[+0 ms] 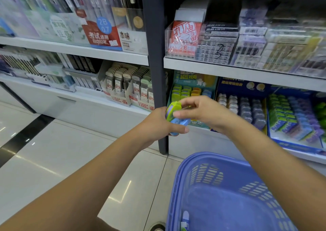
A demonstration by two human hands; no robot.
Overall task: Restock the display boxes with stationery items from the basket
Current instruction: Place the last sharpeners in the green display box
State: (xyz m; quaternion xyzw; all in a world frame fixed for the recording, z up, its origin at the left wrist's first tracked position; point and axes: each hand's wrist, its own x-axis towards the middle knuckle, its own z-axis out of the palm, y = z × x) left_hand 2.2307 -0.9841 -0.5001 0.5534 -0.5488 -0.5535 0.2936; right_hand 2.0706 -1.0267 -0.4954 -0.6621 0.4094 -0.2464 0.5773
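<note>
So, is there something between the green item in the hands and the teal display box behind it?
Nothing visible does. The green item, held by the left hand and pinched by the right hand, is just in front of the open teal display box. The dark shelf post stands to the left.

The left arm [91, 174] and right arm [275, 160] are bare right up to the edge of the view. The left hand [157, 123] and right hand [202, 112] are bare too. Down low is the tip of one shoe [157, 227], dark with a pale rim.
</note>
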